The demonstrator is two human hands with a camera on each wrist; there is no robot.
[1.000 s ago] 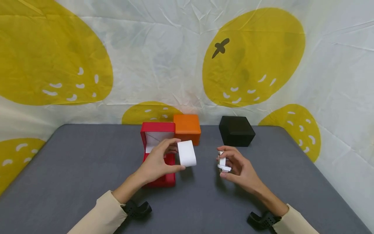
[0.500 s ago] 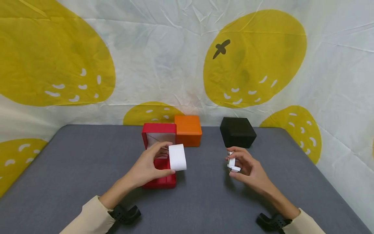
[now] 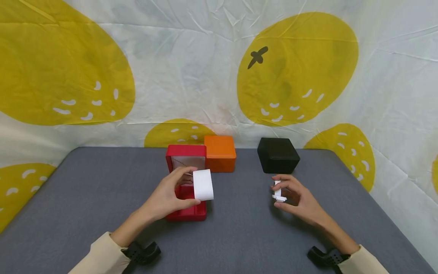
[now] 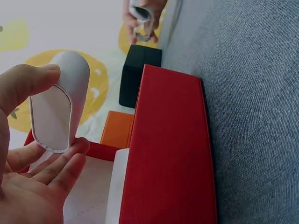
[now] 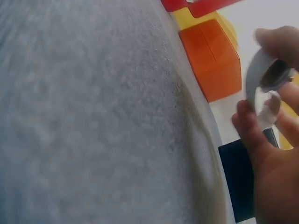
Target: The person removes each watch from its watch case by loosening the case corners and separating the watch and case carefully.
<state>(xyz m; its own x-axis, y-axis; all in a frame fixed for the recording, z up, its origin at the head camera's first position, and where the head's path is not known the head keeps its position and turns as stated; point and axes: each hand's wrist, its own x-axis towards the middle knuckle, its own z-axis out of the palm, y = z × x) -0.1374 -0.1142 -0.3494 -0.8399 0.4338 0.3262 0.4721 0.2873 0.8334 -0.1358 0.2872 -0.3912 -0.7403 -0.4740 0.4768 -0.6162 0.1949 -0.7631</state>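
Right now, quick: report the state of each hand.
Left hand: closed, holding a white watch cushion between thumb and fingers.
Right hand: closed, holding a white wristwatch between thumb and fingers.

Cushion [image 3: 203, 185] left, watch [image 3: 280, 198] right, boxes [image 3: 278, 156] behind

You wore pale beige sleeves, both of one plain colour. The left sleeve [image 3: 102, 255] and the right sleeve [image 3: 365, 262] looked rather loose and ended near your wrists, so your left hand [image 3: 167, 196] and your right hand [image 3: 301, 199] were bare. Just beside each cuff you had a black device, one on the left wrist [image 3: 142, 254] and one on the right wrist [image 3: 326, 257]. Each device had a curved, protruding shape and small dots, which were too small to identify.
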